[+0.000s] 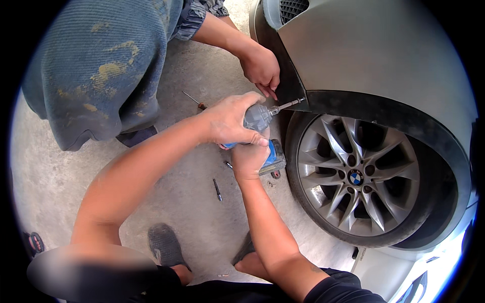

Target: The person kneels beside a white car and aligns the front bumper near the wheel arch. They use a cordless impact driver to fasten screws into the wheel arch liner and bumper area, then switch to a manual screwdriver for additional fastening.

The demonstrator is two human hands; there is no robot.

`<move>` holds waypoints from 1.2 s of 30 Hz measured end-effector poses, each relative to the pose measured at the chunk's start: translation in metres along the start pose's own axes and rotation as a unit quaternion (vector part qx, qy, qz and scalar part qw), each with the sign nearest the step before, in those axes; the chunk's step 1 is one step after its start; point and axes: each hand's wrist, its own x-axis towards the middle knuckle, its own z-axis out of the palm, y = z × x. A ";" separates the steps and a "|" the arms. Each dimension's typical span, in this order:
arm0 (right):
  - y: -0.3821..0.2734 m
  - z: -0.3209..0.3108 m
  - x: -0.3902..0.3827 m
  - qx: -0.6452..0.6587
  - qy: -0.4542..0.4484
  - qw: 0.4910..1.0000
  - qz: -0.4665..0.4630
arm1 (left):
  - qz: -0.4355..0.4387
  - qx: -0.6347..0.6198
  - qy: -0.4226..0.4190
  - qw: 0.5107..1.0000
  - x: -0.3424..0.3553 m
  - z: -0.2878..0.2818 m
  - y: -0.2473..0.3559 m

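Observation:
Both my hands are on a cordless drill driver [258,118] with a blue body and a battery at its base. My left hand [230,119] wraps around the drill's head from the left. My right hand [250,160] is closed around the grip below, its trigger finger hidden. A long driver bit [290,104] points right and slightly up, its tip at the dark trim [307,105] where bumper and wheel arch meet. Whether the tip sits in a screw is too small to tell. A co-worker's hand [261,70] is just above the bit, fingers at the trim edge.
A car wheel [356,177] with silver spokes fills the right, under the grey fender [379,50]. A screwdriver [193,99], a dark bit holder [217,190] and a small red-black object [276,174] lie on the concrete floor [182,212]. The co-worker crouches at upper left.

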 end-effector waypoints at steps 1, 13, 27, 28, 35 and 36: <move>0.004 -0.004 -0.001 -0.001 -0.025 0.999 0.028 | -0.018 0.007 0.022 1.000 -0.016 0.002 -0.001; 0.018 -0.027 0.006 -0.115 -0.031 0.991 -0.062 | -0.043 -0.138 0.136 0.980 -0.044 0.047 -0.016; 0.013 -0.011 0.005 -0.035 0.016 0.996 -0.085 | -0.026 -0.057 0.114 0.992 -0.039 0.028 -0.009; 0.013 -0.010 0.006 -0.026 0.014 0.996 -0.089 | -0.016 -0.048 0.120 0.992 -0.039 0.027 -0.010; 0.016 -0.004 0.008 -0.012 -0.007 0.996 -0.090 | -0.009 -0.039 0.114 0.993 -0.038 0.021 -0.011; 0.012 -0.004 0.007 -0.004 0.003 0.997 -0.081 | -0.007 -0.036 0.118 0.992 -0.038 0.020 -0.011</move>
